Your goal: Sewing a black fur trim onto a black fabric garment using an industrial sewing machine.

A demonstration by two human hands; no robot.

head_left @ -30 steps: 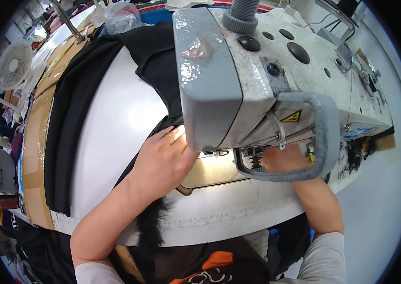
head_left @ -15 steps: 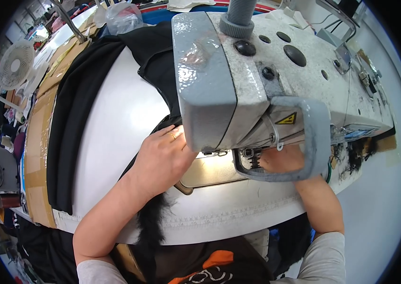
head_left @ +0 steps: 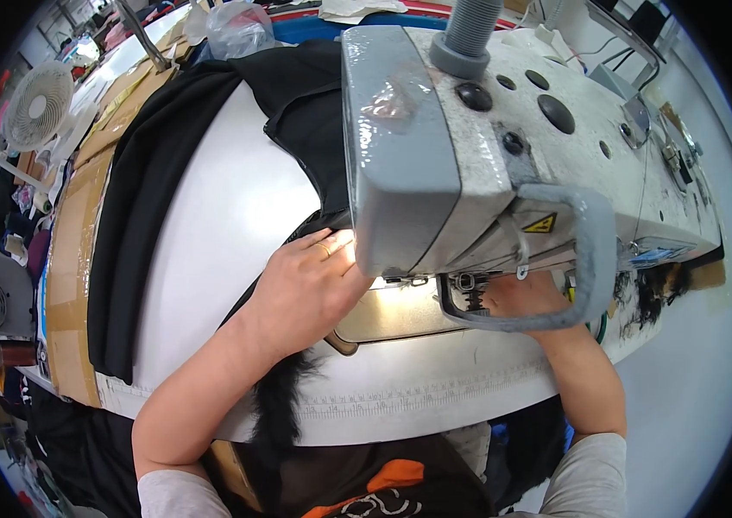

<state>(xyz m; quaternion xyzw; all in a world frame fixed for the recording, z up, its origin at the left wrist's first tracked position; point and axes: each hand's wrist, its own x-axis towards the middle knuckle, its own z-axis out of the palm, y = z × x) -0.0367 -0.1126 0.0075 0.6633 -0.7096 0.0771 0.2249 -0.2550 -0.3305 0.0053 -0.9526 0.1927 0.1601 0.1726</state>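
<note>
Looks down and forward from the person's head, close above left hand [head_left: 307,292] and right hand [head_left: 517,295]; faces the far side of the white tabletop [head_left: 211,190]; catches the sewing machine [head_left: 409,147] large on the right; bends straight edges toward the rim.

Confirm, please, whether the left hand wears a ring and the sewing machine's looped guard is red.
Not quite: the looped guard on the sewing machine is grey, not red, as the head view shows; the left hand does wear a ring.
</note>
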